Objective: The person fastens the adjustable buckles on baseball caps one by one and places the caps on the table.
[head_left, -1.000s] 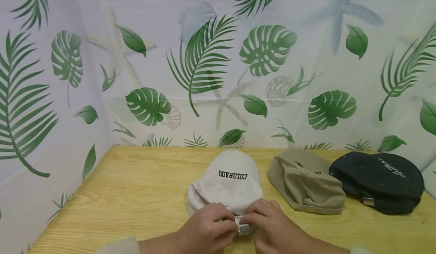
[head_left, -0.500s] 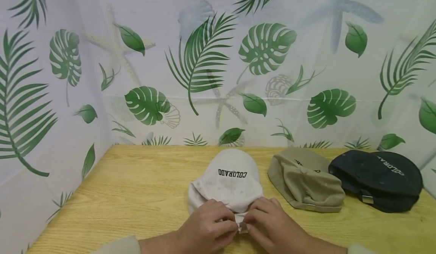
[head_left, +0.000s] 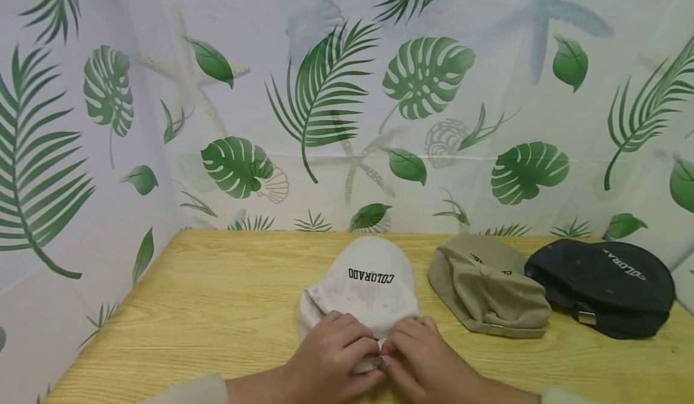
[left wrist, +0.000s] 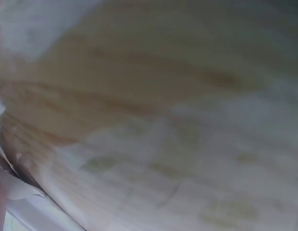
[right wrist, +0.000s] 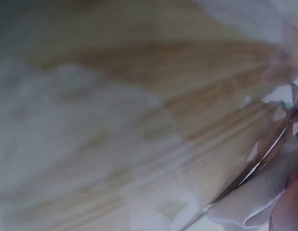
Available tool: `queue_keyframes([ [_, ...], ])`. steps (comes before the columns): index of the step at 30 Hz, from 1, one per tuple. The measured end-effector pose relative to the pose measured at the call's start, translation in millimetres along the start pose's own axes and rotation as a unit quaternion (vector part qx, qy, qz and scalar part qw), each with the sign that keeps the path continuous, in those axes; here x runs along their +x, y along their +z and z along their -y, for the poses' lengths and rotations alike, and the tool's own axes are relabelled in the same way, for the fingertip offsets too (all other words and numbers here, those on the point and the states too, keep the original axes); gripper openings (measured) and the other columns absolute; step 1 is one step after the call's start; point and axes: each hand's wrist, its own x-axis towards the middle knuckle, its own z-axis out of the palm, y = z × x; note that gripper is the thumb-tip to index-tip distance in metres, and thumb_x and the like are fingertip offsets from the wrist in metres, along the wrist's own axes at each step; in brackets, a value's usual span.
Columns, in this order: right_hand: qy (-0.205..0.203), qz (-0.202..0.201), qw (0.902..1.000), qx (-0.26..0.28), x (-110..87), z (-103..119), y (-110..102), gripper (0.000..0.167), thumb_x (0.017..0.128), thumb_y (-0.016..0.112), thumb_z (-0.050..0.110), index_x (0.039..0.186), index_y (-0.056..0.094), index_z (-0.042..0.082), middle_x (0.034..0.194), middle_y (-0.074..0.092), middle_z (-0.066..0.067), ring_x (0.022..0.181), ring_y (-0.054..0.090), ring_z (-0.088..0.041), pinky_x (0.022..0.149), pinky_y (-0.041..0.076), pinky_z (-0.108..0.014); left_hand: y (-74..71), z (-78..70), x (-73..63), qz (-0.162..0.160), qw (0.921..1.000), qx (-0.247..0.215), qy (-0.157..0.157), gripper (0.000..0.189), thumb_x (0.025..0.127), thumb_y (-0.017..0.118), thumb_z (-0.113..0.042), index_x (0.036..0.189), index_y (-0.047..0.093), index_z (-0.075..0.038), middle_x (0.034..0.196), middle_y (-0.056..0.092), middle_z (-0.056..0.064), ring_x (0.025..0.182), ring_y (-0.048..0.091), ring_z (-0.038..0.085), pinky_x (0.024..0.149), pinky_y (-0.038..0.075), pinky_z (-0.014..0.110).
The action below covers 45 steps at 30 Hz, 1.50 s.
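A white cap [head_left: 374,295] printed COLORADO lies in the middle of the table, its lettering upside down to me. At its near edge, my left hand [head_left: 331,356] pinches the strap [head_left: 368,365] from the left. From the right, my right hand [head_left: 425,353] pinches the same strap, and the fingertips of both hands almost meet. The metal buckle is mostly hidden behind the fingers. Both wrist views are hazy. Pale cap fabric [left wrist: 19,187] shows at the lower left of the left wrist view, and cap fabric [right wrist: 254,202] beside a fingertip fills the right view's lower right corner.
Right of the white cap sits a crumpled khaki cap [head_left: 488,289]. A dark navy cap [head_left: 602,286] with a metal buckle touches it farther right. The wooden table [head_left: 233,289] ends against a leaf-printed cloth [head_left: 336,91] at the back and left.
My right hand has drawn slightly left, bringing its fingertips against the left hand's. The metal buckle, plainly seen a second ago, is now mostly covered. The caps stay in place.
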Motion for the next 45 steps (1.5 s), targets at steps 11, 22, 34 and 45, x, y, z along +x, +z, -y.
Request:
queue_keyframes([
  [11,0.003,-0.009,0.9995,-0.032,3.3,4,1,0.01,0.093,0.064,0.018,0.087,0.058,0.024,0.085,0.053,0.017,0.082,0.05,0.0,0.076,0.03,-0.02,2.3,0.8,1.0,-0.029,0.9985,0.04,0.025,0.013,0.07,0.074,-0.028,0.078,0.07,-0.018,0.078,0.066,-0.009,0.07,0.059,0.008,0.071,0.046,0.024],
  [22,0.008,-0.018,0.9976,-0.066,2.7,3,-2,0.019,0.077,0.071,0.014,0.082,0.055,0.025,0.08,0.048,0.019,0.076,0.045,0.003,0.077,0.029,-0.02,2.1,1.8,-0.2,-0.027,0.9983,0.042,0.032,0.009,0.069,0.072,-0.024,0.074,0.069,-0.018,0.075,0.064,-0.009,0.069,0.059,0.007,0.072,0.046,0.023],
  [34,0.014,-0.015,0.9974,-0.069,-4.9,-2,-6,0.023,0.073,0.072,0.012,0.082,0.054,0.024,0.082,0.047,0.019,0.079,0.046,0.003,0.077,0.029,-0.021,3.0,1.1,-2.0,-0.015,0.9991,0.035,0.019,0.01,0.067,0.075,-0.022,0.073,0.067,-0.019,0.074,0.062,-0.01,0.068,0.057,0.006,0.073,0.046,0.022],
  [45,0.022,-0.007,0.9971,-0.072,-11.0,-7,-10,0.011,0.092,0.059,0.023,0.082,0.053,0.025,0.082,0.044,0.02,0.079,0.043,0.003,0.077,0.029,-0.019,3.3,1.3,-3.5,-0.001,0.9997,0.024,0.009,0.01,0.069,0.076,-0.021,0.073,0.068,-0.017,0.074,0.063,-0.01,0.07,0.058,0.006,0.076,0.049,0.022],
])
